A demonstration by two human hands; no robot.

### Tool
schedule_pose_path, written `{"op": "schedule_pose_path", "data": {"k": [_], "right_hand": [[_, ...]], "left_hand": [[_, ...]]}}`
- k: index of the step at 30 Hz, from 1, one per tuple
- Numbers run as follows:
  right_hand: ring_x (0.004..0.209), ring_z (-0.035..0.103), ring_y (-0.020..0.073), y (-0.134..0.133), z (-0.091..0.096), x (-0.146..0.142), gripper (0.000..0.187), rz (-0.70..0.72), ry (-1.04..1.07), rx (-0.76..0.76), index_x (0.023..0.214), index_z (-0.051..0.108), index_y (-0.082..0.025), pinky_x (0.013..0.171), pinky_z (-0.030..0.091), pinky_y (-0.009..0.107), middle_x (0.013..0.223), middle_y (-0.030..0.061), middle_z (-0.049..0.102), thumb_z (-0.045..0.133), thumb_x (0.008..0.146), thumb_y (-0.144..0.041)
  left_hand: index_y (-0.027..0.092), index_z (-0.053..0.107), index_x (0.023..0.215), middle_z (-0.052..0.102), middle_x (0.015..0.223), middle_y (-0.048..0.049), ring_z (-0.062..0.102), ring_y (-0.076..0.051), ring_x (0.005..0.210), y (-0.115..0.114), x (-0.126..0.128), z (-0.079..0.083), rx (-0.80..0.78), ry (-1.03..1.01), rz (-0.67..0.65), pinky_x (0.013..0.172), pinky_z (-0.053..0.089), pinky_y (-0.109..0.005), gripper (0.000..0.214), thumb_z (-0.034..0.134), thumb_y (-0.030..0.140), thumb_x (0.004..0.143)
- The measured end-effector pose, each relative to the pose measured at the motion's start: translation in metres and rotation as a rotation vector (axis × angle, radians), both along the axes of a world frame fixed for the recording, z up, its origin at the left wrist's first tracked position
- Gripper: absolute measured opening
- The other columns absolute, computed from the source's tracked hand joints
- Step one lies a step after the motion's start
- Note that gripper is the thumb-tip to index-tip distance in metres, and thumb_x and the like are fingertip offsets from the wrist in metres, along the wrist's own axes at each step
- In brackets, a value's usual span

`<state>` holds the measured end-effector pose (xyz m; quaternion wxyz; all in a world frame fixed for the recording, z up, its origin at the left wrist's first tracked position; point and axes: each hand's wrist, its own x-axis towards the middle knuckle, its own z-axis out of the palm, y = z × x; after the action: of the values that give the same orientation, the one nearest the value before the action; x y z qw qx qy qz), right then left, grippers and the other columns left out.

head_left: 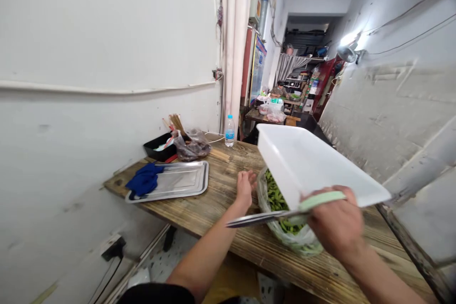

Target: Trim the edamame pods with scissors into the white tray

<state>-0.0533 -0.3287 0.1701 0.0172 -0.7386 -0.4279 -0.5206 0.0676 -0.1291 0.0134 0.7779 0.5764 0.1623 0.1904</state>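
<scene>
My right hand (337,223) is closed around scissors (265,218) with pale green handles, their blades pointing left. The same hand grips the near edge of a white plastic tray (313,161), held tilted above the table. Beneath the tray, partly hidden by it, stands a clear plastic bag (301,244) of green pods (276,194) that look like edamame. Just left of the bag is my left hand (245,185), holding nothing, its fingers apart.
On the wooden table (221,190), a metal tray (185,180) carries a blue cloth (145,179). Behind it are a black box (160,147), a bag of dark items (194,146) and a water bottle (230,132). A person (280,89) sits far back.
</scene>
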Motion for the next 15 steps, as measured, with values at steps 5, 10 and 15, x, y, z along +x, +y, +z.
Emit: {"op": "schedule_pose_path", "data": {"k": [5,10,15], "right_hand": [[0.058,0.039,0.015,0.139,-0.01,0.018,0.023,0.247,-0.07,0.026,0.073,0.052,-0.019,0.065,0.024,0.032,0.057,0.0002,0.05,0.04,0.093,-0.017],[0.063,0.047,0.0157,0.245,-0.035,0.045,0.02,0.125,0.192,0.074,0.082,0.054,-0.019,0.068,0.024,0.033,0.067,0.0023,0.058,0.038,0.095,-0.021],[0.08,0.058,0.0201,0.283,-0.052,0.058,0.011,-0.099,0.656,0.02,0.098,0.053,-0.019,0.068,0.032,0.031,0.085,0.0055,0.065,0.044,0.093,-0.023]], "left_hand": [[0.019,0.042,0.084,0.062,0.104,-0.0059,0.062,-0.021,0.093,0.087,-0.093,0.008,-0.451,-0.254,-0.047,0.077,0.053,-0.036,0.022,0.056,0.037,0.083],[0.021,0.053,0.093,0.06,0.103,0.0015,0.06,-0.011,0.086,0.122,-0.137,0.011,-0.469,-0.339,0.095,0.075,0.053,-0.027,0.026,0.068,0.035,0.076],[0.021,0.055,0.086,0.061,0.084,0.0044,0.06,-0.008,0.071,0.14,-0.113,-0.006,-0.546,-0.3,0.121,0.067,0.05,-0.02,0.016,0.066,0.028,0.077]]}}
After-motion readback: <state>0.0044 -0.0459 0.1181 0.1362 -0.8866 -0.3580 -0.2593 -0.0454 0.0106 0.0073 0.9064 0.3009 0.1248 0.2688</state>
